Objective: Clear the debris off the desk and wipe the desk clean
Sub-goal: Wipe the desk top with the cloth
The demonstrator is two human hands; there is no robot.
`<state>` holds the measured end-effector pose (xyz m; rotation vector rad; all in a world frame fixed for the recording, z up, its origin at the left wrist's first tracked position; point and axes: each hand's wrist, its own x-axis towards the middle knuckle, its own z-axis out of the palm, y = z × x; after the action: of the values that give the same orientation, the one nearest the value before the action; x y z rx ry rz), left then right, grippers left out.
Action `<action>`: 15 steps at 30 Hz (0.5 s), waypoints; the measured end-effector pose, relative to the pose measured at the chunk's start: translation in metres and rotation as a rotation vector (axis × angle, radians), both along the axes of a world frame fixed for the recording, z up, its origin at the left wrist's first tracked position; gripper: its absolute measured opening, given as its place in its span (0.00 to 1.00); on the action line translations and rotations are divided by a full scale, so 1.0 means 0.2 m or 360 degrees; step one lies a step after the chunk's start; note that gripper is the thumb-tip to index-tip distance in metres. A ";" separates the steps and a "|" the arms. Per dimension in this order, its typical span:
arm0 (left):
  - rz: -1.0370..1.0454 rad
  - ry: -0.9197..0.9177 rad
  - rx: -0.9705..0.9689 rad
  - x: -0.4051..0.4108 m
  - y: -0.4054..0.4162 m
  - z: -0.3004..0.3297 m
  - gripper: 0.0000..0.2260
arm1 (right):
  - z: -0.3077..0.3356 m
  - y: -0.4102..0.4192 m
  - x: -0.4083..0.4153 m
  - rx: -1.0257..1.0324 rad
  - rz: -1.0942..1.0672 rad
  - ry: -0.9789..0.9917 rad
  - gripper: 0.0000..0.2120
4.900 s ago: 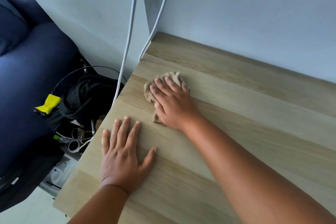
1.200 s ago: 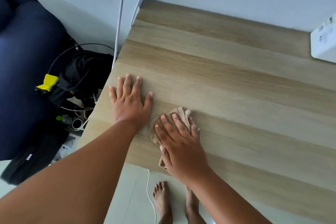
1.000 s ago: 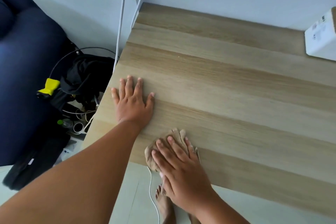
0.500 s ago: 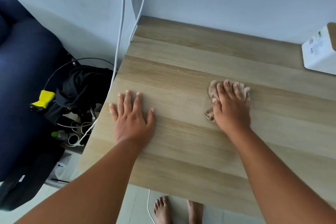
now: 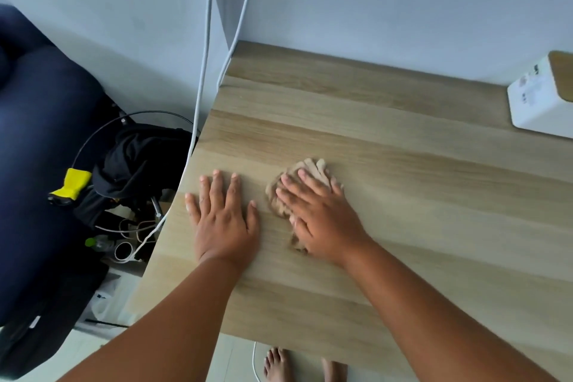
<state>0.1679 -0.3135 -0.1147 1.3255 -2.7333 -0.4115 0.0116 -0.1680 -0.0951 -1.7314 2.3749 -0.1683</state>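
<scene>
A light wooden desk (image 5: 418, 226) fills the right of the view. My right hand (image 5: 322, 214) lies flat, fingers straight, on a crumpled beige cloth (image 5: 305, 169) and presses it to the desk near the left middle. The cloth shows beyond the fingertips and beside the thumb; the rest is hidden under the palm. My left hand (image 5: 221, 217) rests flat on the bare desk just left of the cloth, fingers spread, close to the desk's left edge. No debris shows on the surface.
A white box (image 5: 539, 102) stands at the desk's far right by the wall. Two white cables (image 5: 204, 71) hang down at the desk's left back corner. Left of the desk are a dark sofa (image 5: 40, 133), black clutter (image 5: 136, 161) and a yellow item (image 5: 73, 184). Bare feet (image 5: 277, 364) show below.
Over the last half second my right hand slid the cloth leftwards across the desk, ending beside my left hand. The left hand stayed planted on the desk.
</scene>
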 end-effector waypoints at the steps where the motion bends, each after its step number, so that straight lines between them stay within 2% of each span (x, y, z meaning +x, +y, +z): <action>1: 0.0003 0.0000 0.0012 0.00 0.00 0.01 0.29 | 0.00 0.09 0.08 -0.0009 0.0030 0.0001 0.28; 6: -0.0005 -0.0049 0.0058 0.00 0.01 0.05 0.29 | -0.02 0.56 0.37 -0.0033 0.0215 -0.0030 0.31; 10: 0.0004 -0.0040 0.0107 0.00 0.01 0.08 0.30 | -0.01 0.89 0.36 -0.0072 0.0214 0.0138 0.30; 12: 0.0004 -0.0036 0.0116 0.00 0.02 0.08 0.30 | 0.00 1.04 0.29 -0.0053 0.0076 0.0145 0.31; 15: 0.0004 -0.0020 0.0117 0.00 0.02 0.08 0.30 | 0.02 1.18 0.15 0.0004 -0.0406 0.0080 0.32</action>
<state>0.1675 -0.3102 -0.0979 1.3530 -2.7516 -0.5097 0.0426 0.0687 -0.0902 -1.4418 2.6246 -0.1603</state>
